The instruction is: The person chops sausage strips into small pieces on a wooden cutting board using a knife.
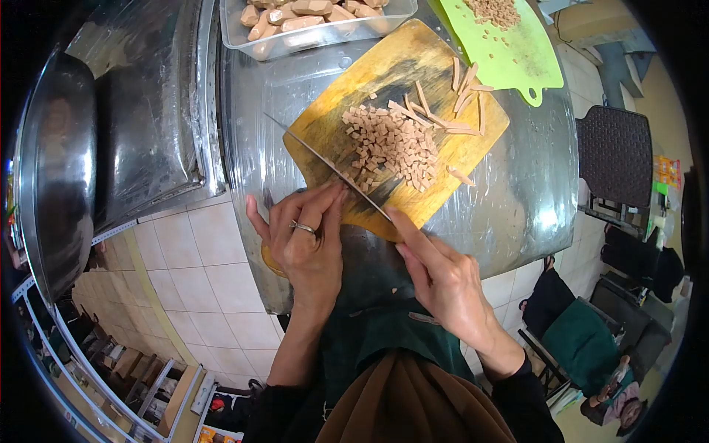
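My right hand (439, 277) grips a knife (329, 166), its index finger stretched along the top of the blade near the handle. The long thin blade slants up to the left across a worn yellow wooden cutting board (317, 107). Bunched fingertips of my left hand (303, 236) press down by the blade at the board's near edge; what they hold is hidden under them. A ring is on one finger. Beyond the blade lies a pile of small pinkish-brown sausage cubes (395, 144). Several sausage strips (465, 88) are scattered at the board's right corner.
A clear plastic container (317, 46) of sausage pieces stands at the far side. Beside it, a green cutting mat (513, 59) carries more chopped bits. The metal table (517, 170) lies beneath. A person (583, 340) sits at the right, near a dark chair (615, 148).
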Demonstrator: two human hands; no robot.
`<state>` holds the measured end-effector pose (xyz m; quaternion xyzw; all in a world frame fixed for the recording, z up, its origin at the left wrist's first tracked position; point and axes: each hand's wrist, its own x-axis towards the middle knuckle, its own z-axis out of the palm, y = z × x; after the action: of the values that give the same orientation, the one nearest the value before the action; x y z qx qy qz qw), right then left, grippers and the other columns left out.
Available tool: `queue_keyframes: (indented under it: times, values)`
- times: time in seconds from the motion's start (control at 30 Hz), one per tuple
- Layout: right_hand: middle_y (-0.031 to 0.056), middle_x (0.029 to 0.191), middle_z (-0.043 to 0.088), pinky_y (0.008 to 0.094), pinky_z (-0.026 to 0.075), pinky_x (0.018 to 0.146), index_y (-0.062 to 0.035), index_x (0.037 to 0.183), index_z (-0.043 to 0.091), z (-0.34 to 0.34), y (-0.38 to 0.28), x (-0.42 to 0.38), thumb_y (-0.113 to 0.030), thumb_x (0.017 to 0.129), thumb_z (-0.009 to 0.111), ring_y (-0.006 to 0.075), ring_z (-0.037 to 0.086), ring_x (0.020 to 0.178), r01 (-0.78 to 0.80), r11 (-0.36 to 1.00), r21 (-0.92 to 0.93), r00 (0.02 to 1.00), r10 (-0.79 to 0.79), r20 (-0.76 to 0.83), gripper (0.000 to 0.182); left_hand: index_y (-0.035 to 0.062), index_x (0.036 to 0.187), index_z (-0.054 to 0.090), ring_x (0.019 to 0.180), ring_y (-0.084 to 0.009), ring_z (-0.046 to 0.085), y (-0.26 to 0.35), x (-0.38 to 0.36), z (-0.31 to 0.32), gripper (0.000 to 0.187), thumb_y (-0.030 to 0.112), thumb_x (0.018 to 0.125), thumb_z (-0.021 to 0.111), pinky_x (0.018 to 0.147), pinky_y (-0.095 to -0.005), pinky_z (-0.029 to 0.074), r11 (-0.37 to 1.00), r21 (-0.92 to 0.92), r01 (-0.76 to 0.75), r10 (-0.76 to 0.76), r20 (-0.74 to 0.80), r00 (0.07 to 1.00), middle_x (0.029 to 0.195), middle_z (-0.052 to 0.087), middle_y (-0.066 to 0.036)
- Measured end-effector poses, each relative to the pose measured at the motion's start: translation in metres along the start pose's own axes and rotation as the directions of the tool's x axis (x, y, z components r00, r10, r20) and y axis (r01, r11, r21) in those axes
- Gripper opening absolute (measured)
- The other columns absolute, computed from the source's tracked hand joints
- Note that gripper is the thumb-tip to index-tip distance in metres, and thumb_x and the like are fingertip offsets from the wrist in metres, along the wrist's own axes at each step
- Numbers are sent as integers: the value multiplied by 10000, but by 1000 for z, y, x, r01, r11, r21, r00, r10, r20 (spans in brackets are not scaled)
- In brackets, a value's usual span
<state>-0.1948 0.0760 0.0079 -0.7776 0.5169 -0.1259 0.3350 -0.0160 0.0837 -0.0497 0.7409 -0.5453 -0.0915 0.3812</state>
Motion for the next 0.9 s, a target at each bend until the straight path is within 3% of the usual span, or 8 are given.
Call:
queue_keyframes:
  times: [0.1,0.13,0.27,0.47,0.9]
  values:
    - [186,743,674,473,549,583,-198,1515,524,3,9,9,-30,955,675,390,690,655,63,994,89,995,-55,-81,603,153,1017,786,957,-148,650,1,0,-1,150,95,879,796,1243,-482,196,1000,0,6,-6,-4,1000,956,731,37]
    - [224,828,712,476,557,625,-191,1515,523,-6,7,9,-13,960,655,410,711,719,-37,995,88,999,37,5,597,152,1013,782,954,-150,650,2,0,-1,139,101,884,792,1241,-486,198,1000,-1,7,-7,-7,1000,952,730,38]
    - [248,906,726,461,567,665,-177,1531,499,-13,12,-1,-7,965,643,422,714,751,-23,989,143,1000,21,18,608,139,996,760,940,-161,648,1,0,-1,124,100,882,790,1232,-518,206,1000,-7,0,0,3,1000,942,726,30]
    - [217,851,720,441,571,647,-139,1530,499,-14,5,-23,-12,975,641,387,726,738,-46,980,194,997,35,63,587,121,991,750,926,-180,649,-4,-2,1,130,63,878,776,1221,-550,239,998,-28,-56,55,-27,998,962,735,14]
    - [174,715,657,434,548,588,-151,1534,502,-7,5,-33,1,959,662,343,680,609,-37,981,190,999,33,25,615,116,1015,748,958,-180,673,-6,-4,2,181,-2,878,751,1227,-547,271,996,-46,-81,79,-37,996,1006,753,5]
